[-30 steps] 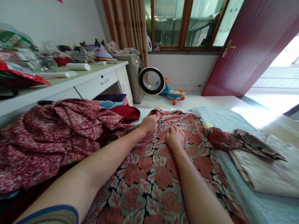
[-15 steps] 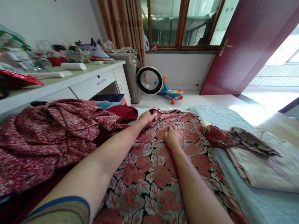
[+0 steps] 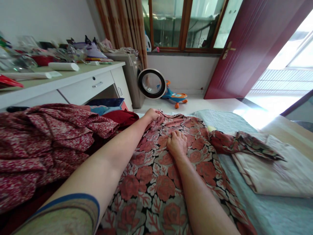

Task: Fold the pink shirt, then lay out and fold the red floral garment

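Note:
A floral dress [image 3: 166,186] with rose-coloured flowers on grey and black is spread out over the bed, its collar end away from me. My left hand [image 3: 152,115] is closed on the cloth at the left side of the collar. Flat on the upper middle of the dress rests my right hand [image 3: 177,143], fingers extended and a little apart. One sleeve [image 3: 244,143] stretches out to the right and lies across a folded cream garment [image 3: 276,173]. The left sleeve is mostly hidden by my left arm.
Crumpled red speckled cloth [image 3: 44,143] is heaped on the left, beside dark red fabric [image 3: 122,118]. Behind it stands a cluttered white desk [image 3: 80,86]. Beyond are a washing machine with its round door [image 3: 152,83] open, a toy ride-on car [image 3: 174,96] and a red door [image 3: 234,42].
The view has shifted slightly to the right. My left hand has changed its hold at the collar, with the thumb now tucked in. My right hand stays flat on the dress.

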The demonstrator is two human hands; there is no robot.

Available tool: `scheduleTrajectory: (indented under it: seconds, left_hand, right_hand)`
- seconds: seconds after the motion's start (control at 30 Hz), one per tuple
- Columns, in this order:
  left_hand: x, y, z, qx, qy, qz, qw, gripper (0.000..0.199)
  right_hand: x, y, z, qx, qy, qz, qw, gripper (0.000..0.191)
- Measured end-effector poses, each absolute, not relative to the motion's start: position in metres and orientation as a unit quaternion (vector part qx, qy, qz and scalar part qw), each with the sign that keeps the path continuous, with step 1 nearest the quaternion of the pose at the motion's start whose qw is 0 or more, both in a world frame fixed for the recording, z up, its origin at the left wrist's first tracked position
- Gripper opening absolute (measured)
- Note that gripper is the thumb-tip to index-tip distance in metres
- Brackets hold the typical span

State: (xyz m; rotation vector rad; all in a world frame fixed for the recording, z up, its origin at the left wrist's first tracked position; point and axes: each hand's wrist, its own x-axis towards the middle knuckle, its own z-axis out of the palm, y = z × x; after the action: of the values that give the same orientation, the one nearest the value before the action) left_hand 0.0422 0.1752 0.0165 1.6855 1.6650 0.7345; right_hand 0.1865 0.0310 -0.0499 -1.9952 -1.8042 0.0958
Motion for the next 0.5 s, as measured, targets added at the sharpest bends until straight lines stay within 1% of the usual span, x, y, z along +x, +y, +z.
scheduleTrajectory:
  seconds: [0.17, 0.2, 0.27, 0.37, 0.43, 0.5]
  left_hand:
    - [0.036, 0.176, 0.032, 0.707, 0.487, 0.311, 0.408, 0.029]
    - [0.033, 0.177, 0.032, 0.712, 0.488, 0.312, 0.398, 0.031]
    - [0.027, 0.182, 0.026, 0.702, 0.553, 0.301, 0.333, 0.029]
    - [0.015, 0.193, 0.012, 0.658, 0.664, 0.262, 0.239, 0.018]
    - [0.006, 0.200, 0.003, 0.637, 0.703, 0.232, 0.212, 0.013]
    - [-0.002, 0.204, -0.003, 0.623, 0.730, 0.201, 0.199, 0.014]
  right_hand:
    - [0.186, 0.031, -0.048, -0.721, -0.656, 0.031, 0.221, 0.031]
    - [0.186, 0.031, -0.048, -0.720, -0.657, 0.029, 0.220, 0.031]
    - [0.186, 0.031, -0.049, -0.720, -0.658, 0.023, 0.218, 0.031]
    - [0.186, 0.031, -0.050, -0.722, -0.656, 0.016, 0.221, 0.030]
    - [0.186, 0.031, -0.051, -0.722, -0.654, 0.018, 0.225, 0.029]
    - [0.186, 0.031, -0.051, -0.722, -0.652, 0.023, 0.229, 0.029]
